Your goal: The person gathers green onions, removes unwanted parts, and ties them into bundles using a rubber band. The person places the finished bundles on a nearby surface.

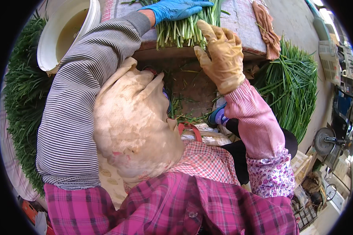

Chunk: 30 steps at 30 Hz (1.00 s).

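A bundle of green leafy stalks, like garlic chives, lies on a low table covered with a woven sack, its pale cut ends towards me. My left hand, in a blue glove, lies flat across the top of the bundle, fingers pointing right. At the bundle's right front corner is my right hand, in a yellowish rubber glove. Its thumb and forefinger are apart, near the stalk ends, and I see nothing between them; whether a fingertip touches the stalks is not clear. The far part of the bundle is cut off by the picture's top edge.
A white bucket with murky water stands at the left, beside a large heap of greens. More long greens are piled at the right. A brownish-pink cloth hangs over the table's right edge. Leaf scraps litter the floor near my feet.
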Each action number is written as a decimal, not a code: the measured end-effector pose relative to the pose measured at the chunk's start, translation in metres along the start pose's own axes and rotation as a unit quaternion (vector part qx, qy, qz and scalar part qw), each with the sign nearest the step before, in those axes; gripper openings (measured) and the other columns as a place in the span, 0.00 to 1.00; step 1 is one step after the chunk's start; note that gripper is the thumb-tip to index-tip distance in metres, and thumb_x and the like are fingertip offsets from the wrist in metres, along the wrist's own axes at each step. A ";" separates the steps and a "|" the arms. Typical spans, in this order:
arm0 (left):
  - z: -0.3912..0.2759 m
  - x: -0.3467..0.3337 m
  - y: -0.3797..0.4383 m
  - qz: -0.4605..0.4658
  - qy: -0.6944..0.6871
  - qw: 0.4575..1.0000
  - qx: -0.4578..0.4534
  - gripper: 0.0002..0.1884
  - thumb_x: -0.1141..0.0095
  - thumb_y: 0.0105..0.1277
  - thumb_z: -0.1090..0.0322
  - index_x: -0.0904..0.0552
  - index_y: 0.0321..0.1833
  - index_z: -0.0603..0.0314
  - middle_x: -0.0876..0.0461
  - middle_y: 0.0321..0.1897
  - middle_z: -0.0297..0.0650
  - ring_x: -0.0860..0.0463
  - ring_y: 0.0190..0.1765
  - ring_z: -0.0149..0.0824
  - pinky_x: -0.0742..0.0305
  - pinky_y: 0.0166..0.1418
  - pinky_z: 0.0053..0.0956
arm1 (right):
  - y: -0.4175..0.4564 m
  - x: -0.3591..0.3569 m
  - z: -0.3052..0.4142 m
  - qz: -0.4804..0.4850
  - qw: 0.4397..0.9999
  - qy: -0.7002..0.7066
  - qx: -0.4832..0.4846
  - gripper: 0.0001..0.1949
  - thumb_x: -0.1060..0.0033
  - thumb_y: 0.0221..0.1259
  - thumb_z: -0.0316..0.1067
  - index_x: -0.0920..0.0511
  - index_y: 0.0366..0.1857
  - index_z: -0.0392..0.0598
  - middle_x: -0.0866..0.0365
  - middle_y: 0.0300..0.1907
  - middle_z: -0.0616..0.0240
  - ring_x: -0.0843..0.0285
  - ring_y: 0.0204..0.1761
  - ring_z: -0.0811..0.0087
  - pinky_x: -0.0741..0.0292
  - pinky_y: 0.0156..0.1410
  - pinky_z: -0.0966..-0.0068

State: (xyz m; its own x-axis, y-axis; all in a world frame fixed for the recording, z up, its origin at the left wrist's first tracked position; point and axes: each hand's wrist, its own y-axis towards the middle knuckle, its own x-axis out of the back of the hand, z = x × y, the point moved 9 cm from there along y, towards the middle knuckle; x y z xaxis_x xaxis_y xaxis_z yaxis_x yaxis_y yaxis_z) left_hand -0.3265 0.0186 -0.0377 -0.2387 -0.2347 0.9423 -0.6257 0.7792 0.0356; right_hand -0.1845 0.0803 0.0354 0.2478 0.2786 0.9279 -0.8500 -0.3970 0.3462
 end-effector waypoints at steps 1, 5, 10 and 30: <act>0.000 0.000 0.000 -0.004 0.001 1.000 -0.003 0.25 0.67 0.74 0.55 0.38 0.74 0.45 0.41 0.75 0.40 0.47 0.77 0.45 0.58 0.78 0.47 | 0.005 -0.010 -0.005 0.018 0.999 -0.029 -0.008 0.21 0.34 0.51 0.38 0.23 0.53 0.58 0.20 0.47 0.65 0.24 0.52 0.62 0.30 0.56 0.61; 0.002 0.000 -0.001 -0.010 0.000 1.000 -0.011 0.25 0.67 0.75 0.55 0.38 0.74 0.46 0.41 0.75 0.40 0.47 0.77 0.45 0.58 0.78 0.48 | 0.008 -0.030 -0.023 0.055 0.997 -0.043 -0.028 0.23 0.32 0.49 0.39 0.22 0.54 0.60 0.22 0.51 0.68 0.26 0.54 0.61 0.31 0.58 0.60; 0.001 0.000 -0.001 -0.011 -0.010 1.000 -0.018 0.26 0.66 0.75 0.56 0.38 0.74 0.46 0.41 0.75 0.41 0.47 0.77 0.44 0.59 0.78 0.47 | 0.003 -0.020 -0.019 -0.031 0.998 0.032 0.039 0.23 0.30 0.46 0.37 0.21 0.51 0.64 0.22 0.50 0.74 0.28 0.56 0.64 0.34 0.61 0.60; -0.004 0.005 -0.005 0.027 -0.051 0.998 -0.001 0.27 0.65 0.73 0.56 0.40 0.75 0.42 0.45 0.77 0.40 0.52 0.79 0.45 0.63 0.78 0.49 | 0.000 -0.033 -0.020 -0.075 0.996 0.029 0.024 0.10 0.30 0.42 0.40 0.16 0.32 0.63 0.21 0.44 0.80 0.25 0.51 0.69 0.38 0.58 0.60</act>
State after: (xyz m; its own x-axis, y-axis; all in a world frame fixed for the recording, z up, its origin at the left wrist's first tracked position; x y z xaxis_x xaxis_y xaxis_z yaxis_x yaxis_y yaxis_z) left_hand -0.3219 0.0158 -0.0315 -0.3459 -0.2502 0.9043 -0.6083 0.7936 -0.0131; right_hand -0.2026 0.0887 0.0016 0.3431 0.3870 0.8559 -0.7818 -0.3874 0.4886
